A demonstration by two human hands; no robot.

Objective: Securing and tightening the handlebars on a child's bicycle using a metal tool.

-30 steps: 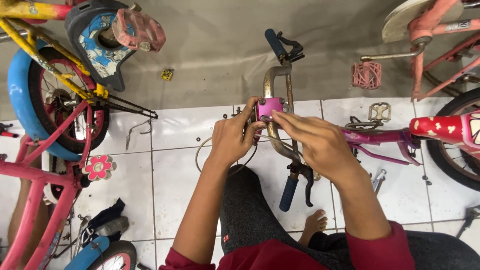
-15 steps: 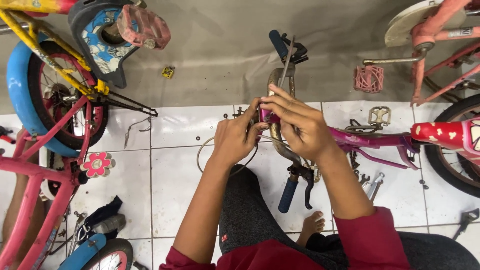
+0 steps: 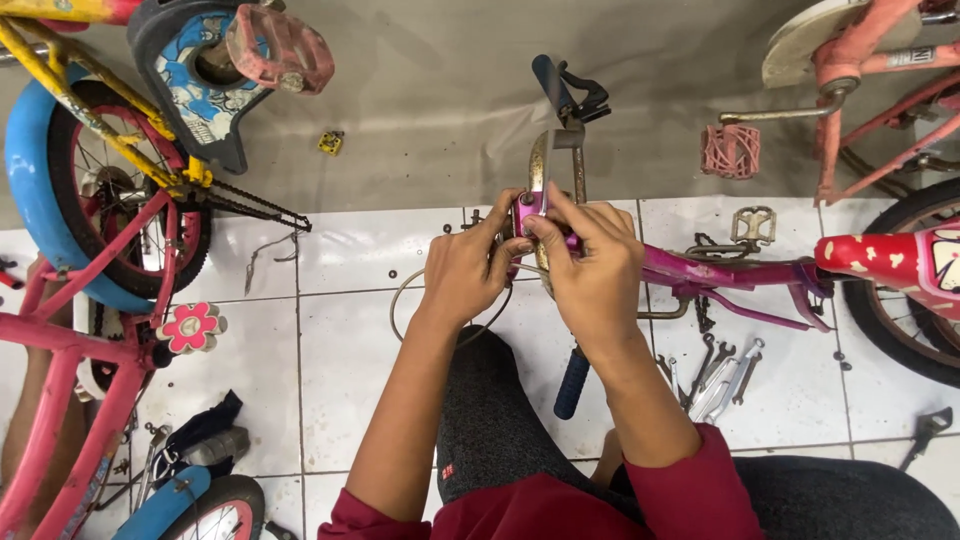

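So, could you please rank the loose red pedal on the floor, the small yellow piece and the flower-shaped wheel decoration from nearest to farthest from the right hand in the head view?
From the right hand:
1. Loose red pedal, up and to its right.
2. Small yellow piece, on the grey floor, upper left.
3. Flower-shaped wheel decoration, far left on the pink bike.

hands: we count two, the left hand (image 3: 462, 272) and right hand (image 3: 592, 272), both on the bike in the middle
handlebar grips: two dark blue ones, far grip (image 3: 551, 81) and near grip (image 3: 572, 382)
loose pedals on the floor: we spot two, a pink pedal (image 3: 729, 151) and a metal pedal (image 3: 753, 225)
flower decorations: just one, a pink flower (image 3: 190, 327)
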